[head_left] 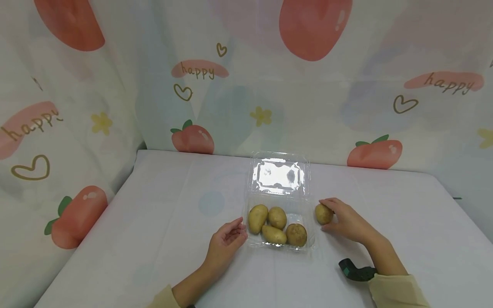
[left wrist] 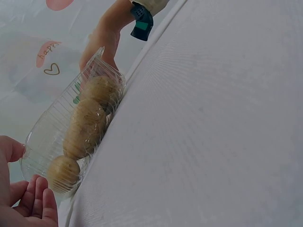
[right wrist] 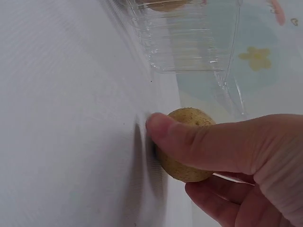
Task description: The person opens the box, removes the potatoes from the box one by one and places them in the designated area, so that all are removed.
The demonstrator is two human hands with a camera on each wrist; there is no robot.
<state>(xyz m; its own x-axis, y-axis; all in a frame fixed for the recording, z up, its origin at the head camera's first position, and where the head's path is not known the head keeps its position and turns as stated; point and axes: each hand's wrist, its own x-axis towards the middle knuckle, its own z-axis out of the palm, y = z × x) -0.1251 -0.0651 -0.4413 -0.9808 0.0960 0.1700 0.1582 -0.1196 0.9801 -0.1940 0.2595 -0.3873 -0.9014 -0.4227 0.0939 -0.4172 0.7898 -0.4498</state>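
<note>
A clear plastic clamshell box (head_left: 311, 239) lies on the table with its lid (head_left: 254, 177) raised at the back. Several potatoes (head_left: 274, 235) are inside it. Just right of the box, my right hand (head_left: 348, 222) pinches one more potato (right wrist: 189, 172) between thumb and fingers, low over the white cloth. Whether that potato touches the cloth I cannot tell. At the box's left side is my left hand (head_left: 223, 246), fingers loosely bent. Its thumb touches the rim in the left wrist view, while the other fingers lie beside the outer wall.
White cloth covers the table (head_left: 173, 205). Printed fabric (head_left: 239, 107) with fruit and "happy" lettering hangs behind and at the left. A dark strapped device (head_left: 356, 271) sits at the right wrist.
</note>
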